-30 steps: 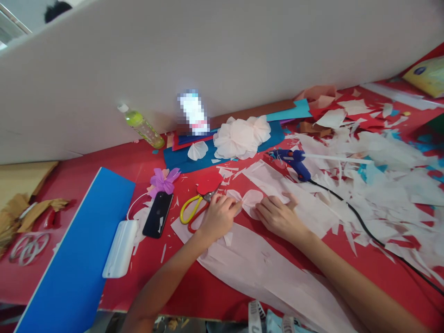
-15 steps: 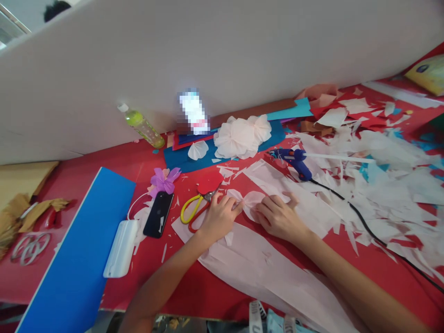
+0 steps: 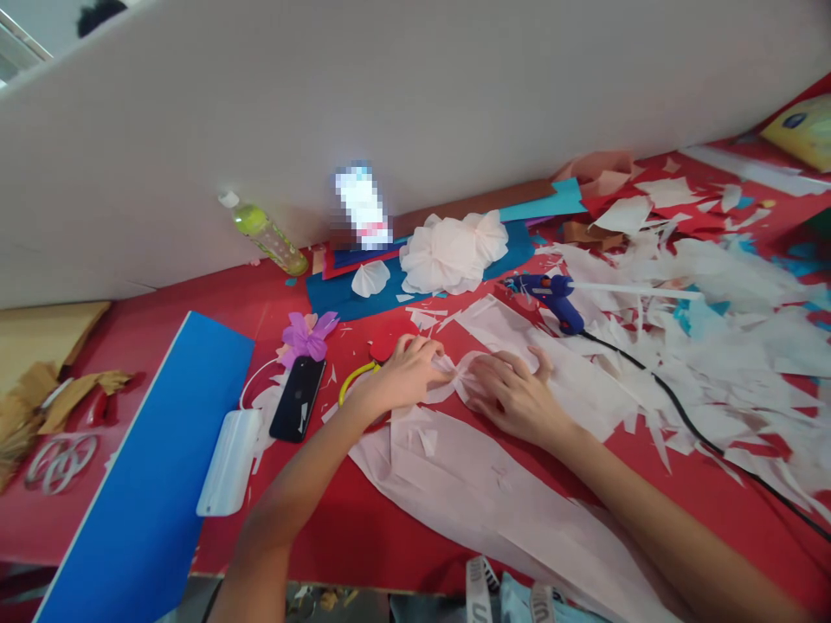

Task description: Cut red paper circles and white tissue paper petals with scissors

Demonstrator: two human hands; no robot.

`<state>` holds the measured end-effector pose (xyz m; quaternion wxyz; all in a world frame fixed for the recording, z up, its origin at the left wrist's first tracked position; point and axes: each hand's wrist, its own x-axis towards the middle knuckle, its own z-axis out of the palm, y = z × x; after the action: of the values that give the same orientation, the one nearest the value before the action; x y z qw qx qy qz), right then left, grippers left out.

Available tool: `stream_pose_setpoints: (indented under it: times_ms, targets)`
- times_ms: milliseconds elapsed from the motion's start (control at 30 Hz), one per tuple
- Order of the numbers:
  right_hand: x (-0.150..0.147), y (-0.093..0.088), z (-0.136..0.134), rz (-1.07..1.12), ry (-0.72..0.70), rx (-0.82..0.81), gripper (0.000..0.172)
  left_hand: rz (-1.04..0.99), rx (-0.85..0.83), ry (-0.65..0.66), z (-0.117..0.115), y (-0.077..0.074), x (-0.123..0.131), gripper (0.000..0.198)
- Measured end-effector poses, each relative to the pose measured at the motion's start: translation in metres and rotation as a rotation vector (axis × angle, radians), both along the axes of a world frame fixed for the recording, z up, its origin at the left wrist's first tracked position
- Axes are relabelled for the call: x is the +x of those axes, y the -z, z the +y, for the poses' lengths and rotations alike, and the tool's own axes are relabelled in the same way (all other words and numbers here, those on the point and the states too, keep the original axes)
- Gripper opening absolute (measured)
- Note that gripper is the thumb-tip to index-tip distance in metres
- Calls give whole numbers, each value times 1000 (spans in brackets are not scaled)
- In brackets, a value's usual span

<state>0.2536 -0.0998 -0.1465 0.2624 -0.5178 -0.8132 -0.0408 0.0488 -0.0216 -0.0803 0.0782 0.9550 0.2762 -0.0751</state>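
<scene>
My left hand point(image 3: 406, 374) and my right hand point(image 3: 512, 394) meet over a small pleated bow of white tissue paper point(image 3: 458, 381) on the red table point(image 3: 363, 528). Both hands pinch and press the bow, the left on its left lobe, the right covering its right lobe. Under my left hand lie yellow-handled scissors point(image 3: 356, 377), mostly hidden, beside a red paper shape point(image 3: 384, 347). A long white tissue sheet point(image 3: 493, 502) spreads below my hands.
A blue glue gun point(image 3: 551, 298) with a black cord point(image 3: 681, 424) lies to the right among white paper scraps point(image 3: 727, 346). White paper flowers point(image 3: 451, 251), a purple flower point(image 3: 306, 339), black phone point(image 3: 297, 399), white power bank point(image 3: 227, 463), blue board point(image 3: 143, 484), green bottle point(image 3: 266, 235), white partition point(image 3: 415, 112).
My left hand has slid up and right over the scissors onto the bow. My right hand has closed further over the bow's right half. The long tissue sheet has shifted slightly.
</scene>
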Motion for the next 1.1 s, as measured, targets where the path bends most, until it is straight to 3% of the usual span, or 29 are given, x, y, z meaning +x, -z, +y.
stream_pose_setpoints:
  times_ms: [200,367,733,967,1100]
  targets:
    - [5,-3,2,-8,55,-174,40,-1,26,26,3,3,-3,48]
    - [4,-3,1,-22,89,-223,49,5,68,-13,-11,3,-6,58]
    - [11,-2,3,-19,68,-270,59,-9,148,-102,-41,-2,8,39]
    - [11,-2,2,1,-3,-186,37,58,239,-91,-54,7,13,32]
    - [9,0,1,-61,-62,-154,38,72,266,-79,-53,6,13,35]
